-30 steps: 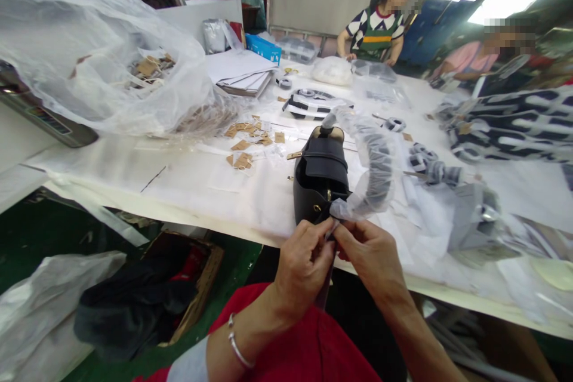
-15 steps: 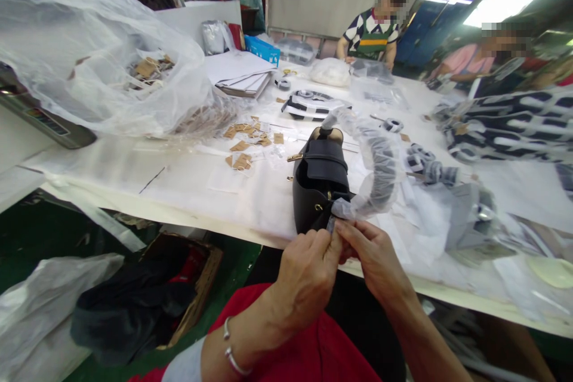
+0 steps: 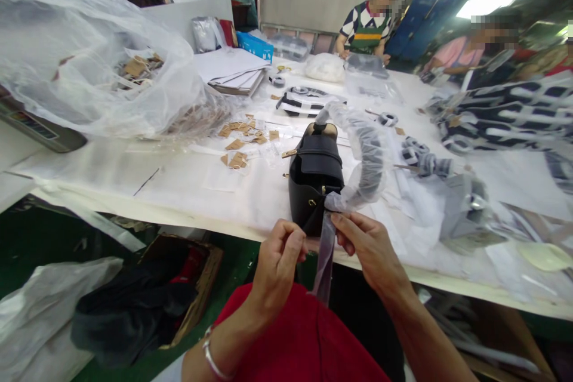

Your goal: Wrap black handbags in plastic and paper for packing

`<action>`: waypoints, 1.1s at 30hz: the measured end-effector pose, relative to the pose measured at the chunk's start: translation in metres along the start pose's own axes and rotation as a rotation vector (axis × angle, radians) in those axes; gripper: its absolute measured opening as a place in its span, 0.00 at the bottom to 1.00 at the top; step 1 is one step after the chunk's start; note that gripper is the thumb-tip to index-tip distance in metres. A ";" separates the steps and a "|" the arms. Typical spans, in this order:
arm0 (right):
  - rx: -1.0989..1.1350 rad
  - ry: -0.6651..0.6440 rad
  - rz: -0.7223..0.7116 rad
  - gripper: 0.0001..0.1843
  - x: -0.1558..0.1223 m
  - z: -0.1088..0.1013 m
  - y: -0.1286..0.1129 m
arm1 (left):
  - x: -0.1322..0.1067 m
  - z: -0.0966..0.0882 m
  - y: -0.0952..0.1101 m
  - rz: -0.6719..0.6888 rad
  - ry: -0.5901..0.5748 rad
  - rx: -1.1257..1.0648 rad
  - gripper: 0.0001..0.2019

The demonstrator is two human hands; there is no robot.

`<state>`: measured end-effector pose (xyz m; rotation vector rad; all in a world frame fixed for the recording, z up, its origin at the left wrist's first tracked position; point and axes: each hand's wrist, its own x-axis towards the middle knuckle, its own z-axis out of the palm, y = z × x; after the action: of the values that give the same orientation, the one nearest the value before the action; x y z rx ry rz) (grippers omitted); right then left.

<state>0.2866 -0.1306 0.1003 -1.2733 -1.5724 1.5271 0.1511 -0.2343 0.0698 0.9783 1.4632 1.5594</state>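
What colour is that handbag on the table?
The handbag is black, with gold-coloured fittings, best seen in the head view.

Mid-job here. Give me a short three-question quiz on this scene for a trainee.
1. True or false: a silver bangle is on the left wrist.
2. Which hand touches the grey plastic strip hanging below the black handbag? A: the left hand. B: the right hand. C: neither.
3. Fill in the blank: in this view, the kraft tags lie to the ____ of the handbag.

Key: 1. True. 2. B. 3. left.
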 end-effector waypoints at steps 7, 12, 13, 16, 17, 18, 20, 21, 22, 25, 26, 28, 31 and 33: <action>-0.050 -0.023 -0.024 0.24 -0.005 0.003 -0.004 | 0.013 0.031 -0.004 -0.460 -0.382 -0.663 0.25; -0.120 0.007 -0.099 0.28 -0.007 0.002 -0.004 | 0.013 0.040 -0.010 -0.398 -0.248 -0.503 0.24; -0.128 0.005 -0.096 0.27 -0.008 0.002 -0.004 | 0.013 0.040 -0.011 -0.367 -0.226 -0.438 0.24; -0.176 0.046 -0.076 0.23 -0.008 0.004 -0.001 | 0.013 0.041 -0.015 -0.288 -0.149 -0.279 0.24; -0.189 0.078 -0.073 0.22 -0.007 0.004 0.000 | 0.014 0.041 -0.015 -0.275 -0.130 -0.252 0.23; -0.196 0.107 -0.074 0.22 -0.006 0.005 0.001 | 0.014 0.041 -0.016 -0.272 -0.121 -0.237 0.23; -0.193 0.148 -0.089 0.23 -0.004 0.007 0.001 | 0.015 0.041 -0.016 -0.290 -0.124 -0.237 0.21; -0.190 0.158 -0.104 0.23 -0.003 0.008 0.001 | 0.015 0.040 -0.015 -0.303 -0.132 -0.241 0.21; -0.190 0.167 -0.123 0.23 -0.003 0.008 0.001 | 0.016 0.040 -0.014 -0.316 -0.139 -0.243 0.21; -0.213 0.198 -0.203 0.23 -0.002 0.003 -0.001 | 0.017 0.039 -0.007 -0.339 -0.132 -0.256 0.20; -0.222 0.218 -0.222 0.22 -0.002 -0.002 -0.002 | 0.017 0.039 -0.004 -0.344 -0.122 -0.267 0.20; -0.239 0.297 -0.235 0.23 0.000 -0.022 -0.005 | 0.018 0.038 -0.001 -0.357 -0.103 -0.287 0.20; -0.287 0.517 -0.235 0.22 0.002 -0.078 -0.010 | 0.021 0.037 -0.001 -0.384 -0.084 -0.287 0.21; -0.361 0.714 -0.245 0.22 0.001 -0.130 -0.012 | 0.023 0.036 -0.003 -0.393 -0.080 -0.288 0.22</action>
<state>0.4011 -0.0770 0.1321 -1.5225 -1.4633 0.5409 0.1744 -0.1988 0.0689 0.5396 1.2418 1.3736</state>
